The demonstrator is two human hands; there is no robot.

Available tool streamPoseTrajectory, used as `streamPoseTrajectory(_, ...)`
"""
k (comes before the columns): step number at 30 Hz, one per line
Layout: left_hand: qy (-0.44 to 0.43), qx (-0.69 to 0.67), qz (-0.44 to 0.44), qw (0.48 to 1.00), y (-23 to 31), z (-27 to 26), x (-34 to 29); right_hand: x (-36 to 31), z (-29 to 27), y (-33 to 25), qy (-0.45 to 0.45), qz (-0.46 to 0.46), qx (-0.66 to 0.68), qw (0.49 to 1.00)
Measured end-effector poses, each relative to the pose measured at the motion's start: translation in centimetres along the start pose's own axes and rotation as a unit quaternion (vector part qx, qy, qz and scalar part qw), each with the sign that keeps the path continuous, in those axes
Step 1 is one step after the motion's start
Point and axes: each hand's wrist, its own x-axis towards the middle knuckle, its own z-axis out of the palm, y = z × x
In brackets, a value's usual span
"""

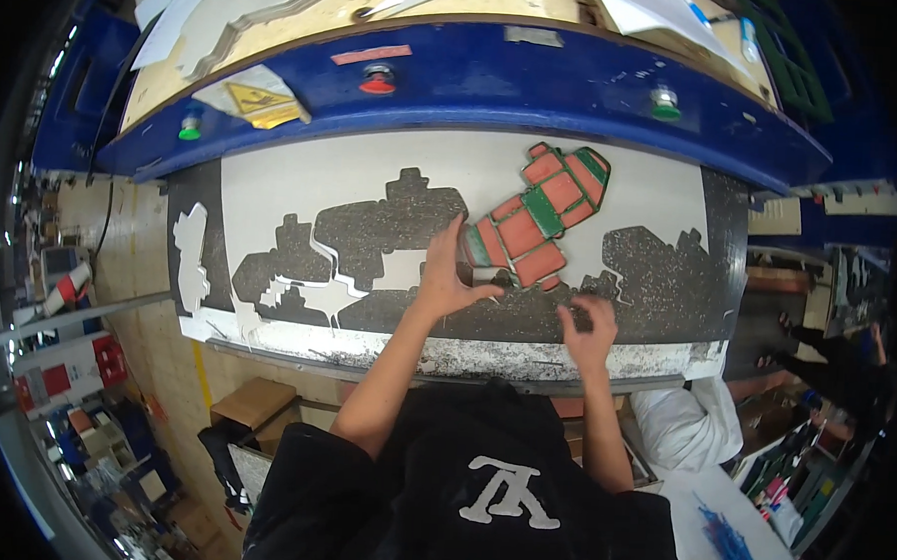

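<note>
A cutting die [543,216], filled with orange-red foam blocks and green strips, lies tilted on a white sheet [344,155]. My left hand [447,278] is at the die's lower left end, fingers stretched forward against its edge and thumb pointing right. Just off the die's lower right corner is my right hand [590,328], its fingers bent and apart, with nothing visible in them. Irregular shapes are cut out of the sheet, so the dark board [391,217] beneath shows through. Narrow white offcuts [320,296] remain left of my left hand.
A blue machine beam [457,75] spans the far side, bearing a red button [378,79] and green buttons [664,102]. Another white scrap [190,254] lies at the board's left end. White bundled material [685,420] sits to my right. A person [845,362] is farther right.
</note>
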Motion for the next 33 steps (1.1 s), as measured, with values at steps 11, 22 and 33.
streamPoseTrajectory(11, 0.053, 0.098, -0.119, 0.987, -1.6, 0.7, 1.9, 12.2, 0.8, 8.2, -0.024, 0.029, -0.101, 0.994)
streamPoseTrajectory(22, -0.02, 0.142, -0.078, 0.987, 0.9, 3.9, -0.8, 13.1, 0.3, 9.3, -0.043, 0.044, -0.111, 0.992)
streamPoseTrajectory(33, 0.069, 0.098, 0.007, 0.993, -1.0, 5.4, -0.5, 14.3, -2.3, 12.1, -0.073, 0.05, -0.018, 0.996)
